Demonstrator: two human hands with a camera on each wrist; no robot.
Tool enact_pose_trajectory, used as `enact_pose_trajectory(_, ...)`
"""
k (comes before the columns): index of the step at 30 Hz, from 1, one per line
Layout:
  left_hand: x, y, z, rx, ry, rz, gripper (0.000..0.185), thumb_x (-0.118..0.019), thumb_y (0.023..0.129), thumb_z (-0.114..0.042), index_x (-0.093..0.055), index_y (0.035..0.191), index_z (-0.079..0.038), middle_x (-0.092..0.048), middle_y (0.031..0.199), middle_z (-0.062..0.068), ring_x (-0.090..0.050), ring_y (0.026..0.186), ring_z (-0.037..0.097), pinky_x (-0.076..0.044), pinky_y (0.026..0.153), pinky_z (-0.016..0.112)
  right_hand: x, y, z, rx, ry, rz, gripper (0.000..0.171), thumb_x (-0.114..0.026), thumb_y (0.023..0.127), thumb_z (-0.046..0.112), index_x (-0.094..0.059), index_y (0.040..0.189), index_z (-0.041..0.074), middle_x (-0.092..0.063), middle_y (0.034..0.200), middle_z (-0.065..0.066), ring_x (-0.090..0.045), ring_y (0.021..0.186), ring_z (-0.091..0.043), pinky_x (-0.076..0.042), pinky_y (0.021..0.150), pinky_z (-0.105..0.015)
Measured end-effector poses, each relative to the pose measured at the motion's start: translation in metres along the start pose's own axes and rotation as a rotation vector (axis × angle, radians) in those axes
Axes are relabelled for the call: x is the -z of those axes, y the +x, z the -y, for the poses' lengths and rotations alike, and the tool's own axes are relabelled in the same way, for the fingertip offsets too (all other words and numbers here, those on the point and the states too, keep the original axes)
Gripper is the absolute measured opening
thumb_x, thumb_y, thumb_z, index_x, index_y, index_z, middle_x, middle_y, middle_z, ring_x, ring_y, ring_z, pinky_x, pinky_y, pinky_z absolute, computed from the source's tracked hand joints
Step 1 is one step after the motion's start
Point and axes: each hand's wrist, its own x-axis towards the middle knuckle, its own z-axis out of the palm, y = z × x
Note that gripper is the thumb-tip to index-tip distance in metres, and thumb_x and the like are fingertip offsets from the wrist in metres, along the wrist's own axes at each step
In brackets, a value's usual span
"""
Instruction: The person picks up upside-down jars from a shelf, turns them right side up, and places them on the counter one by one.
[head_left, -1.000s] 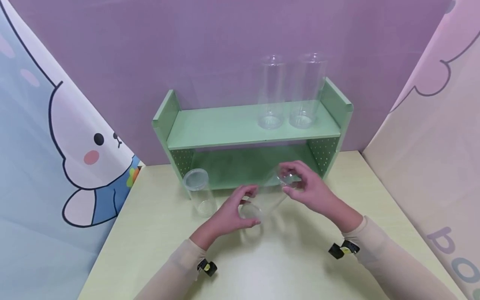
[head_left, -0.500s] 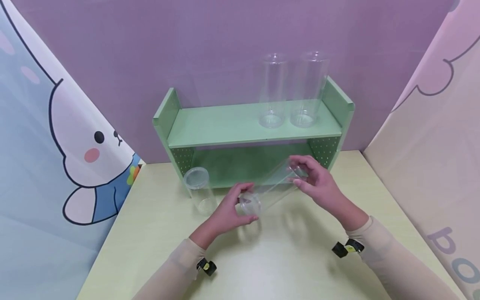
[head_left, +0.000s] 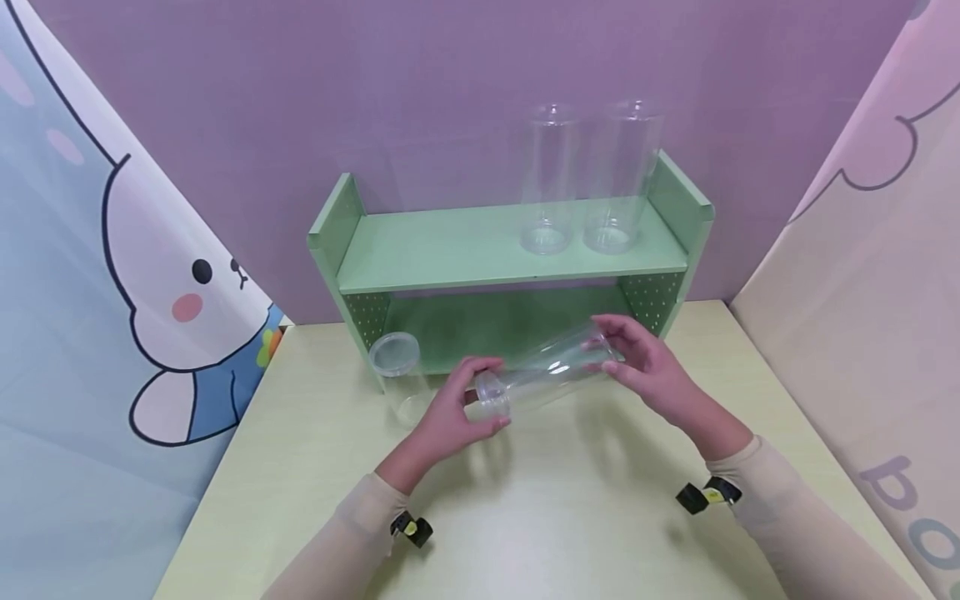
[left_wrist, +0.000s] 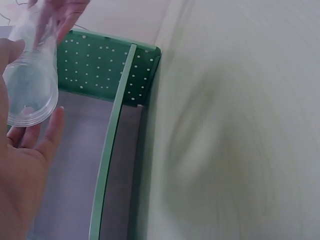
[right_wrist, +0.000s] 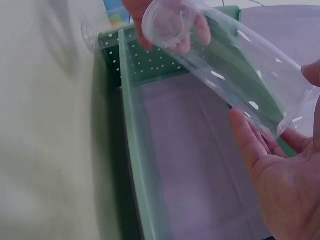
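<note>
clear jar levelling out between two gripping hands

compared with a second ago, the clear jar (head_left: 555,371) is lying flatter: the end in the left hand (head_left: 453,408) is sitting higher, and the right hand (head_left: 648,362) is holding the other end farther out to the right. this is suggesting, as a judgement, that the person is turning the jar over in mid-handling rather than setting it down.

both hands are gripping. the left is curling thumb and fingers round the ridged end; the right is clasping the plain end, thumb on one side and fingers on the other. whether the ridged end is wearing a lid is staying unclear.

the jar is spanning the gap between the hands, sloping up slightly towards the right one, and its shadow is falling on the table (head_left: 570,517) below them. a second jar (head_left: 396,357) is standing upright just beyond the left hand. two taller-looking jars (head_left: 547,183) are standing on the green shelf (head_left: 435,250), beyond both hands.
</note>
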Motion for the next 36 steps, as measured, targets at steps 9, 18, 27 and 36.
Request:
enact_pose_trajectory(9, 0.005, 0.004, -0.004, -0.005, -0.073, -0.023, 0.083, -0.092, 0.085, 0.005, -0.055, 0.157, -0.018, -0.054, 0.148, 0.010, -0.062, 0.133, 0.036, -0.060, 0.107, 0.051, 0.013, -0.010, -0.009, -0.095, -0.060, 0.065, 0.060, -0.061, 0.105, -0.011, -0.038, 0.161, -0.009, -0.053, 0.152, -0.017, -0.061, 0.136, -0.020, -0.059, 0.107, -0.032)
enact_pose_trajectory(18, 0.011, 0.006, -0.003, -0.044, -0.136, -0.030, 0.080, -0.089, 0.085, 0.008, -0.056, 0.155, -0.011, -0.052, 0.151, 0.019, -0.055, 0.134, 0.056, -0.057, 0.110, 0.055, 0.020, -0.020, -0.021, -0.211, -0.046, 0.148, 0.063, -0.065, 0.105, -0.008, -0.035, 0.161, -0.007, -0.053, 0.149, -0.026, -0.067, 0.131, -0.041, -0.060, 0.107, -0.036)
enact_pose_trajectory(27, 0.012, 0.006, -0.007, -0.038, -0.141, -0.043, 0.079, -0.090, 0.086, 0.006, -0.058, 0.155, -0.017, -0.053, 0.152, 0.012, -0.059, 0.133, 0.042, -0.058, 0.110, 0.045, 0.021, -0.025, -0.029, -0.260, -0.052, 0.175, 0.070, -0.070, 0.104, -0.005, -0.033, 0.163, -0.006, -0.049, 0.154, -0.037, -0.067, 0.134, -0.033, -0.061, 0.104, -0.034)
enact_pose_trajectory(36, 0.013, 0.006, -0.013, -0.039, -0.159, -0.060, 0.079, -0.089, 0.086, 0.006, -0.058, 0.156, -0.016, -0.053, 0.153, 0.008, -0.057, 0.136, 0.048, -0.060, 0.107, 0.051, 0.018, -0.028, -0.033, -0.271, -0.136, 0.204, 0.073, -0.074, 0.102, -0.006, -0.034, 0.163, -0.005, -0.061, 0.147, -0.031, -0.066, 0.131, -0.036, -0.058, 0.105, -0.027)
